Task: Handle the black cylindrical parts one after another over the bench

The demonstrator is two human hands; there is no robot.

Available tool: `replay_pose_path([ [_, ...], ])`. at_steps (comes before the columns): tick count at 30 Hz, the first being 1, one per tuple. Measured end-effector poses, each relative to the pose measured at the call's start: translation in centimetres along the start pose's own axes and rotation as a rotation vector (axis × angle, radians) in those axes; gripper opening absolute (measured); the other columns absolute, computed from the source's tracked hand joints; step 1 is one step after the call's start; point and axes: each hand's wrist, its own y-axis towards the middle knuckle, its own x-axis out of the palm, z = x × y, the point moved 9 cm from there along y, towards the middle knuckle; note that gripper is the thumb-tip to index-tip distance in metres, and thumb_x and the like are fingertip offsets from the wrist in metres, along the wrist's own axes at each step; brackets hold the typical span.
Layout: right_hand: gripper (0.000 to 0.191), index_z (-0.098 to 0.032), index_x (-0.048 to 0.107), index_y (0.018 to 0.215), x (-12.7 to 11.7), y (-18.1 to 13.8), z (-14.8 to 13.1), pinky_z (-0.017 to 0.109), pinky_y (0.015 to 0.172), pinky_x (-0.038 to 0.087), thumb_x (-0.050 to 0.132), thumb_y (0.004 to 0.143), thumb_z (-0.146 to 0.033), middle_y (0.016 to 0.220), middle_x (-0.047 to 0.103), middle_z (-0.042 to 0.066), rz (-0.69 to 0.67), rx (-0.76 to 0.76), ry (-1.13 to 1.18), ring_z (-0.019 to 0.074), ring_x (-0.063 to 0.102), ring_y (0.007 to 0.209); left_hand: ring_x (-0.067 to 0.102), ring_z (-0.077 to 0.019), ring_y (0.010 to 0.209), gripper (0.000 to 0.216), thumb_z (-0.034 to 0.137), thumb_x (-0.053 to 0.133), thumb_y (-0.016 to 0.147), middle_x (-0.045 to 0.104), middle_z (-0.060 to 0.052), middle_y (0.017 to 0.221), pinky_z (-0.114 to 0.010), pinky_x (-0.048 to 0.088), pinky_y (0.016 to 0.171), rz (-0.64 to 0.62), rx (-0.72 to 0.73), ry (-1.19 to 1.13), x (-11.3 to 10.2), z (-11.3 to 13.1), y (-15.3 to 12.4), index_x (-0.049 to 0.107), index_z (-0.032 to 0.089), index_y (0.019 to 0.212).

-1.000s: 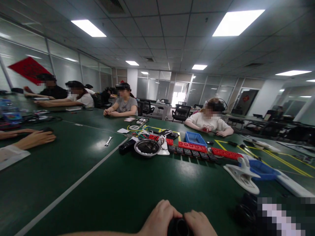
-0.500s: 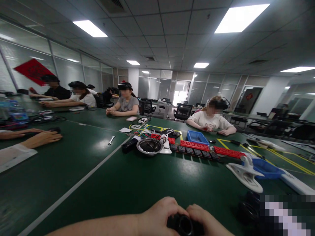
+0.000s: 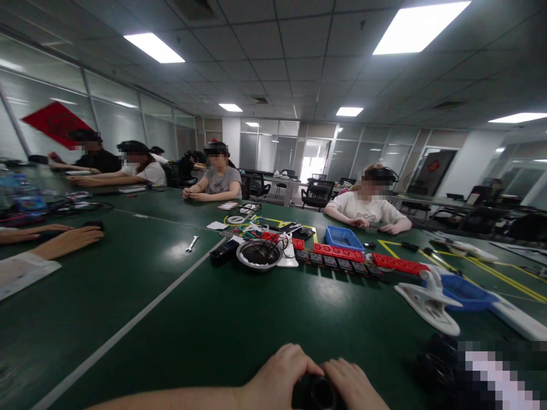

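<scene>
At the bottom middle of the head view, my left hand (image 3: 280, 374) is curled round the near left side of a black object with a round, ring-like opening (image 3: 322, 393). Its thumb and fingers press against the object. From the other side my right hand (image 3: 352, 386) closes on the same object, fingers bent over its right edge. The two hands almost meet at the top of it. The lower part of the object is cut off by the frame, so its kind cannot be told. Beneath them lies the green tabletop (image 3: 205, 341).
Ahead are a metal bowl (image 3: 259, 254), red and black socket strips (image 3: 337, 251), a blue tray (image 3: 344, 238) and a wrench (image 3: 192, 244). A white clamp-like stand (image 3: 429, 302) and black round items (image 3: 435, 370) lie right. Co-workers sit around; another person's hands (image 3: 70, 242) rest at left.
My right hand has shifted slightly over the black object, covering more of its right side. My left hand keeps its grip. The view has moved very slightly.
</scene>
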Motion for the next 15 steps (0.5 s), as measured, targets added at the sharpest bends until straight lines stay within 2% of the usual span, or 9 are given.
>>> replay_pose_path([
  [2,0.025,-0.017,0.061,0.087,-0.7,-0.1,-0.8,0.033,0.070,0.040,0.065,0.071,-0.036,0.085,0.061,0.006,-0.129,-0.026,0.085,0.0231,0.055,0.078,0.052,-0.0171,0.078,0.042,0.036,0.076,0.063,0.055,-0.001,0.090,-0.027,0.043,0.072,-0.036,0.040,-0.010,0.1,0.2,0.0,0.058,0.023,0.100],
  [4,0.026,-0.019,0.062,0.087,-1.9,-0.3,-1.9,0.032,0.073,0.040,0.067,0.069,-0.037,0.086,0.060,0.004,-0.175,-0.053,0.193,0.0214,0.054,0.081,0.052,-0.0170,0.081,0.042,0.033,0.076,0.064,0.055,0.000,0.091,-0.027,0.043,0.073,-0.054,0.059,-0.021,-0.1,0.4,0.0,0.058,0.024,0.102],
  [7,0.028,-0.021,0.063,0.091,-3.1,-0.4,-2.5,0.032,0.079,0.037,0.071,0.065,-0.030,0.089,0.059,0.002,-0.171,-0.019,0.266,0.0213,0.052,0.087,0.051,-0.0192,0.089,0.049,0.034,0.077,0.060,0.055,-0.001,0.097,-0.029,0.042,0.078,-0.049,0.081,-0.031,-0.5,0.8,-0.1,0.057,0.025,0.104],
  [10,0.027,-0.020,0.065,0.088,-2.9,-0.3,-2.5,0.031,0.075,0.037,0.072,0.063,-0.026,0.086,0.060,0.002,-0.165,-0.015,0.248,0.0212,0.051,0.084,0.050,-0.0219,0.096,0.056,0.042,0.077,0.060,0.054,-0.003,0.103,-0.033,0.040,0.084,-0.029,0.129,-0.050,-0.8,1.5,-0.2,0.055,0.024,0.109],
  [13,0.019,-0.018,0.063,0.074,-2.1,0.0,-2.3,0.029,0.070,0.036,0.072,0.063,-0.030,0.076,0.059,0.001,-0.122,-0.061,0.187,0.0191,0.051,0.076,0.052,-0.0201,0.091,0.046,0.040,0.075,0.064,0.056,-0.002,0.096,-0.031,0.041,0.082,-0.015,0.171,-0.070,-0.9,1.8,-0.2,0.059,0.024,0.104],
  [15,0.020,-0.017,0.059,0.067,-1.5,0.1,-1.8,0.029,0.067,0.036,0.071,0.064,-0.033,0.070,0.057,0.000,-0.056,-0.062,0.114,0.0178,0.051,0.070,0.054,-0.0185,0.085,0.041,0.035,0.077,0.063,0.057,-0.001,0.089,-0.029,0.042,0.077,0.012,0.149,-0.051,-0.8,1.5,-0.1,0.061,0.023,0.098],
])
